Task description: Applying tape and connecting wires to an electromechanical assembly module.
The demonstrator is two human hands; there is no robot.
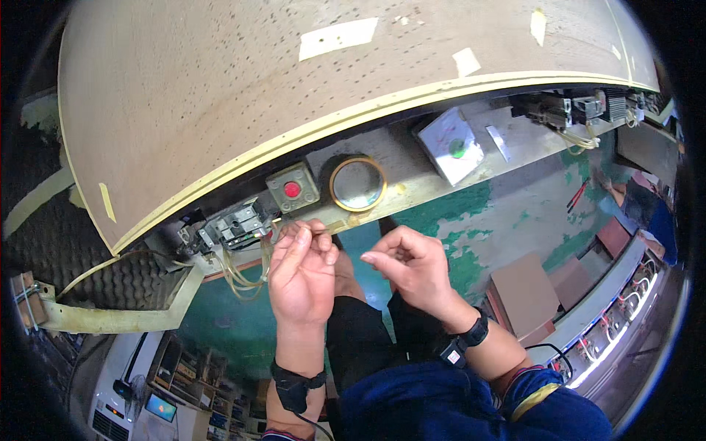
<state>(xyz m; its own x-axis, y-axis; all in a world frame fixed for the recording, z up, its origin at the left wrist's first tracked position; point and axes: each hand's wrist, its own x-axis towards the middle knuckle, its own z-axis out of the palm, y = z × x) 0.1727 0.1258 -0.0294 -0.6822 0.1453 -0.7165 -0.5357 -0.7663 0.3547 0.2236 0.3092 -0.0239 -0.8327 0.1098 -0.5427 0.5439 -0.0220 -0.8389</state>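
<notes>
In front of my body, my left hand (303,272) is turned palm up with its fingers curled and thumb drawn in. A thin sliver may sit at its fingertips, too small to name. To its right, my right hand (413,266) has its fingers folded and thumb pressed to them; whatever it may pinch does not show. The hands are apart. Just beyond the left hand are a box with a red push button (292,189) and a valve block (239,225) with pale tubes. A roll of tape (336,184) lies on the ledge beyond the gap between my hands.
A large board with a pale edge (220,95) fills the far side. On the ledge (403,192) are a whitish block with a green spot (457,149) and a metal strip (498,143). Brown sheets (523,294) lie at right, near another person's arm (616,192).
</notes>
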